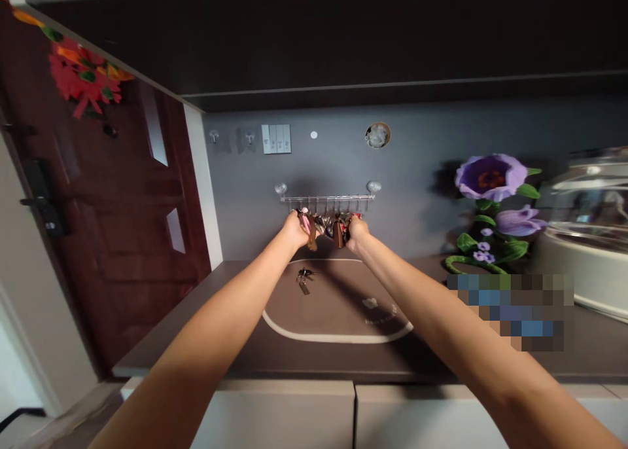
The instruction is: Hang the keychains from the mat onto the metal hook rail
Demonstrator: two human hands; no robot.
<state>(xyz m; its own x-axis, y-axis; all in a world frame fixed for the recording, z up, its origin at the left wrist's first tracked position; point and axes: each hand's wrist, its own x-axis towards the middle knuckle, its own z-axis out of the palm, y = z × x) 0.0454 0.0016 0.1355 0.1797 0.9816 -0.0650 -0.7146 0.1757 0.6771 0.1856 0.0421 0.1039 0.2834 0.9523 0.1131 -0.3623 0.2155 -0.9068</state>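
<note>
Under the dark shelf point(343, 50), against the grey back panel point(417, 207), a slim hook rail point(328, 198) is fixed by a clear suction cup point(280, 188) at each end. Below its hooks is a tight row of key bunches point(324, 225), with a pink fob point(306, 222) toward the left and a brown key case point(337, 234) nearer the right. Judging by how things lie, most of the keys are up at the rail, while one loose bunch of keys point(304, 280) is off it, lying on the brown mat point(338, 337).

Both arms reach forward to the row. The left hand point(295, 230) touches its left end, just beside the pink fob; the right hand point(358, 230) touches its right end, just beside the brown key case. The row sits between the two hands, slightly below the rail. The fingers are bent around the ends, but they are small and partly hidden here, so I cannot tell whether either hand actually grips anything. The loose bunch lies below the left hand, nearer the person and apart from both hands.
</note>
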